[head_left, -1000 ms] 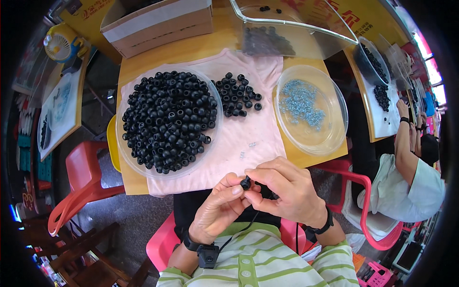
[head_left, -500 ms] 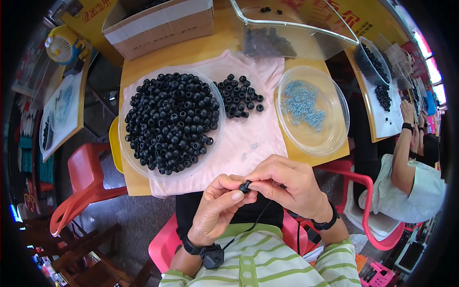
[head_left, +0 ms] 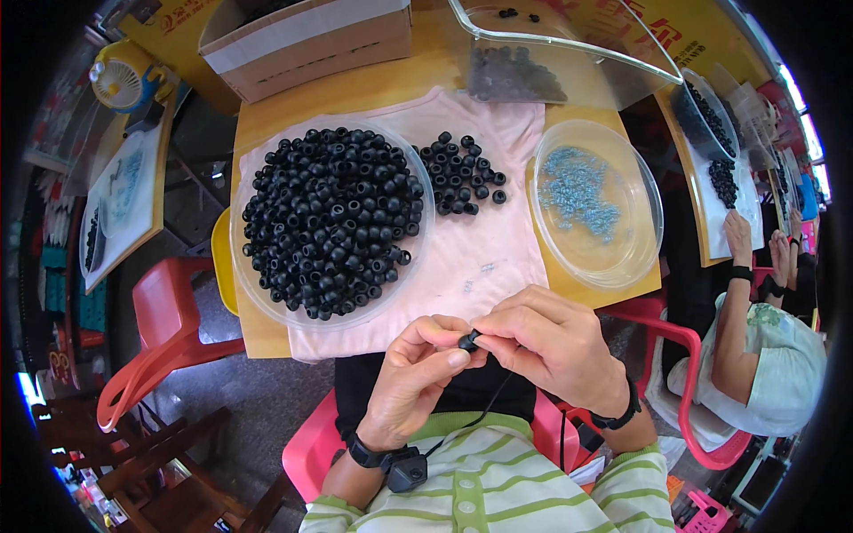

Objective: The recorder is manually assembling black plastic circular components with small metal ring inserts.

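A small black bead-like piece (head_left: 468, 341) sits between the fingertips of both hands, in front of the near edge of the desk (head_left: 267, 339) and above the person's lap. It is rounded and dark all over, with a faint light gleam on its upper surface; fingers cover much of it, so its full outline and any opening in it cannot be made out. The left hand (head_left: 416, 373) pinches it between thumb and forefinger from the left, the remaining fingers curled in behind. The right hand (head_left: 558, 351) meets it from the other side, thumb and forefinger drawn together at the piece; whether they grip something finer there cannot be told. On the desk, a pink cloth (head_left: 511, 235) lies under a round clear tub (head_left: 425, 253) heaped with black beads (head_left: 333, 222), squat and barrel-shaped, many showing a round hole at one end. Just right of that tub, a loose cluster of black beads (head_left: 458, 178) lies on the cloth. Farther right stands a round clear container (head_left: 573, 253) holding tiny bluish, translucent pieces (head_left: 577, 191), and a few small clear bits (head_left: 487, 267) lie on the cloth near the right hand.
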`<act>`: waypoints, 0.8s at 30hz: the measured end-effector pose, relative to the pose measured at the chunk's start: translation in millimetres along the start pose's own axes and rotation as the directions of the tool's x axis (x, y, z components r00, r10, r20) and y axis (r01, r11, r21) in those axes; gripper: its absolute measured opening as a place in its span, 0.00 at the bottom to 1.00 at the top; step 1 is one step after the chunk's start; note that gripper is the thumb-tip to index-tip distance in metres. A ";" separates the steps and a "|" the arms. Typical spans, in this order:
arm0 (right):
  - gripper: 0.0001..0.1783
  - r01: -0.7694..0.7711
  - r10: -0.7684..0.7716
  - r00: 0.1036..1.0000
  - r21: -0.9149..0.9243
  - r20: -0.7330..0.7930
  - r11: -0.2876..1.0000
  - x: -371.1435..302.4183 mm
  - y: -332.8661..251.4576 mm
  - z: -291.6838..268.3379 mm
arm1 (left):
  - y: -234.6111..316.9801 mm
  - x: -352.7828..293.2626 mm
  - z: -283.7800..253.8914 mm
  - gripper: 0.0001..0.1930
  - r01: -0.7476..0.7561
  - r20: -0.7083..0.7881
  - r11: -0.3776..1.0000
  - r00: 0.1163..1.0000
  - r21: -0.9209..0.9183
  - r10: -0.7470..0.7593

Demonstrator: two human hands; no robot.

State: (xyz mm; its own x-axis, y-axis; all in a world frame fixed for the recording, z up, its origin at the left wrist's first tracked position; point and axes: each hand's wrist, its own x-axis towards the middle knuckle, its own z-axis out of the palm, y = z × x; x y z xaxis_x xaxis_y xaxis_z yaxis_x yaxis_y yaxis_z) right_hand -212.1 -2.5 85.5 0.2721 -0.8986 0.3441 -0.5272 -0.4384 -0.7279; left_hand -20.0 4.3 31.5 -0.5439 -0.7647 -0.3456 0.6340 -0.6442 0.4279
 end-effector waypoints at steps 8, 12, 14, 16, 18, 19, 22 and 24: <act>0.15 0.023 -0.028 0.999 -0.134 -0.029 0.991 -5.4 -6.7 2.6 | -4.8 3.0 -5.1 0.06 0.124 0.049 0.979 0.992 -0.164 -0.117; 0.17 0.011 -0.017 0.999 -0.171 -0.035 0.985 -7.7 -10.2 2.3 | -3.2 5.7 0.4 0.06 0.177 0.123 0.961 0.981 -0.213 -0.153; 0.16 0.030 -0.033 0.999 -0.195 -0.014 0.980 -9.0 -9.2 0.7 | -4.1 4.4 1.4 0.06 0.192 0.135 0.952 0.977 -0.237 -0.163; 0.16 0.048 -0.052 0.998 -0.214 -0.016 0.976 -10.1 -7.4 3.1 | -5.6 3.0 -0.7 0.06 0.204 0.077 0.948 0.979 -0.242 -0.191; 0.16 0.082 -0.085 0.996 -0.212 -0.008 0.974 -11.8 -6.0 5.3 | -7.3 -0.6 -2.1 0.07 0.206 0.037 0.949 0.978 -0.238 -0.203; 0.16 0.107 -0.109 0.994 -0.201 0.001 0.974 -13.1 -5.0 5.3 | -8.2 -3.0 -2.2 0.07 0.202 0.026 0.952 0.979 -0.231 -0.201; 0.16 0.168 -0.166 0.986 -0.199 0.027 0.966 -16.8 -6.3 5.9 | -10.1 -9.0 -1.7 0.06 0.207 -0.038 0.964 0.976 -0.168 -0.216; 0.15 0.193 -0.187 0.981 -0.176 0.050 0.965 -19.4 -5.4 6.7 | -9.1 -11.3 0.6 0.05 0.199 -0.076 0.973 0.975 -0.118 -0.208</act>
State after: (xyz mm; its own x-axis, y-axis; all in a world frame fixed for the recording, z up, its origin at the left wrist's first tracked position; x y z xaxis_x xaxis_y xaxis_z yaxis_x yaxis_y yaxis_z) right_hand -209.2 17.5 78.8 0.4060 -0.7990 0.4436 -0.5979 -0.5994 -0.5323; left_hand -20.0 18.8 32.0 -0.6206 -0.6125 -0.4895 0.5736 -0.7803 0.2492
